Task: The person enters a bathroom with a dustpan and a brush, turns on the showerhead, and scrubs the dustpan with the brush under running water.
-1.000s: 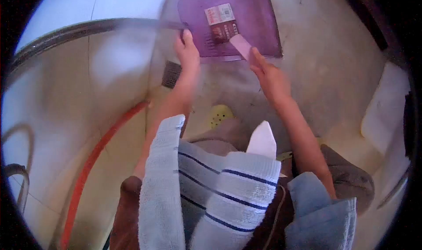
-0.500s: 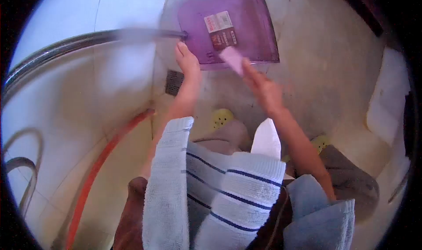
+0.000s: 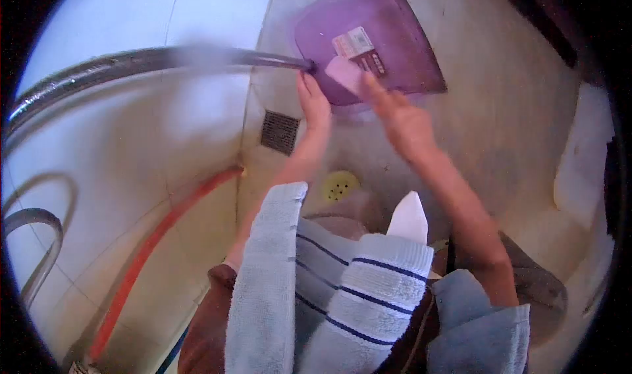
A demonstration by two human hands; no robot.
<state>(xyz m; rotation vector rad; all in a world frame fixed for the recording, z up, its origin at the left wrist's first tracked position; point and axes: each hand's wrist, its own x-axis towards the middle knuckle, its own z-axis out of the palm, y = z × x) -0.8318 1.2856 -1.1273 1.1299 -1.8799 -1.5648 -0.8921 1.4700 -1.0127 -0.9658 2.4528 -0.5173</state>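
A see-through purple plastic piece point(image 3: 401, 48), broad and shallow with a printed label point(image 3: 354, 42) on it, is in front of me above the floor. My left hand point(image 3: 315, 101) grips its lower left edge, beside the end of a dark pipe or hose; I cannot tell whether they join. My right hand point(image 3: 401, 114) is closed round a flat pale pink piece point(image 3: 345, 75), its index finger stretched along it. The pink piece overlaps the label's lower left part; its exact kind is unclear.
The dark shiny pipe point(image 3: 151, 59) curves in from the left. An orange-red hose point(image 3: 158, 232) runs along the wall's foot. A floor drain point(image 3: 280, 132) lies near my left forearm, a yellow shoe point(image 3: 341, 186) below. A striped towel point(image 3: 375, 288) hangs over my lap.
In the view, the purple piece and both hands sit further right and slightly lower. The pink piece has moved up across the purple surface, onto the label's lower part.
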